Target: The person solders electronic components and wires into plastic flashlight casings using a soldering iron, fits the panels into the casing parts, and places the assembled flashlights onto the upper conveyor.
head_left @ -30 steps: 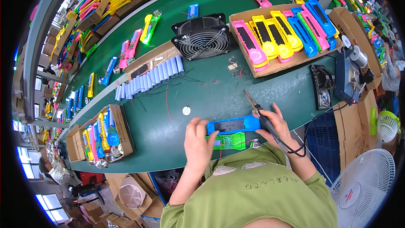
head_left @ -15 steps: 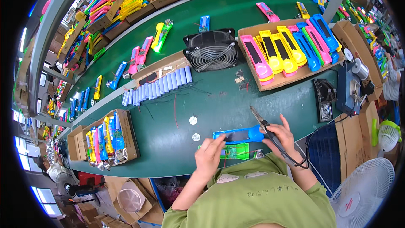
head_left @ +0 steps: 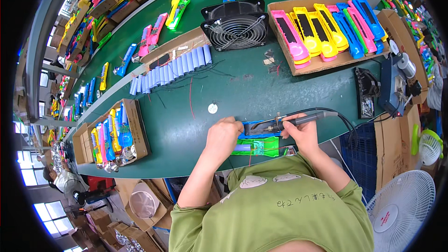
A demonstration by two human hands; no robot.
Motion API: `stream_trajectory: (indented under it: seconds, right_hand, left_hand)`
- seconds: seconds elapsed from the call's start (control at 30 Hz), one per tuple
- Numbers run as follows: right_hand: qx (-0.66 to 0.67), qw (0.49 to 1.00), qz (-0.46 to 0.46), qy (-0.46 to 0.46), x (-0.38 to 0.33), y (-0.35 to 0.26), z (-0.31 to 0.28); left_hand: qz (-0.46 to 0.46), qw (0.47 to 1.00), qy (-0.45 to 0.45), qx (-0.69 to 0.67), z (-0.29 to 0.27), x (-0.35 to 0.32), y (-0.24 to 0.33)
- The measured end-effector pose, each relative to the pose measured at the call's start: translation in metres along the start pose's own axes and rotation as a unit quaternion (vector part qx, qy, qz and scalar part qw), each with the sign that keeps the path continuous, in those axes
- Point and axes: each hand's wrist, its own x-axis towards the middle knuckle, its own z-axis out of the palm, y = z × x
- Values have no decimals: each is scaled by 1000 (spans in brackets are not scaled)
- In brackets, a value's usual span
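A blue plastic casing (head_left: 261, 134) with a dark strip inside lies crosswise before me on the green bench. My left hand (head_left: 222, 136) is closed at its left end, the fingertips partly hidden. In my right hand (head_left: 302, 136) is a soldering iron (head_left: 308, 118), its metal end pointing left over the casing. Nearer my body sits a green casing (head_left: 266, 146) holding a circuit board and a pale purple cylindrical cell (head_left: 242, 148).
Purple cells (head_left: 173, 69) with wires stand in a row beyond. A black fan (head_left: 239, 30) is behind them. A carton (head_left: 305, 68) of coloured casings, a solder spool (head_left: 407, 66) and a blue soldering station (head_left: 391, 86) are right. Another carton (head_left: 142, 133) holds assembled pieces, left.
My right hand has turned the soldering iron from pointing away to pointing left, over the blue casing. My left hand has closed at the casing's left end. The view has shifted slightly.
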Motion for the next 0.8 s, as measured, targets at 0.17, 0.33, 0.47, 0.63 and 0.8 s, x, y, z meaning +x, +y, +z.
stream_trajectory:
  seconds: [0.17,0.33,0.47,0.63,0.8]
  right_hand:
    - [-10,999,39,-5,4,1,2]
    - [-29,999,40,-9,4,5,4]
    - [-48,998,43,0,5,6,6]
    - [-47,998,47,-5,9,1,5]
    - [-19,997,-68,37,-2,-9,-1]
  left_hand:
    - [-18,999,-23,28,4,1,4]
    - [-28,998,-28,57,6,1,7]
    - [-24,998,-19,52,8,2,5]
    - [-18,998,-22,56,8,9,3]
    - [-11,998,-12,68,4,11,5]
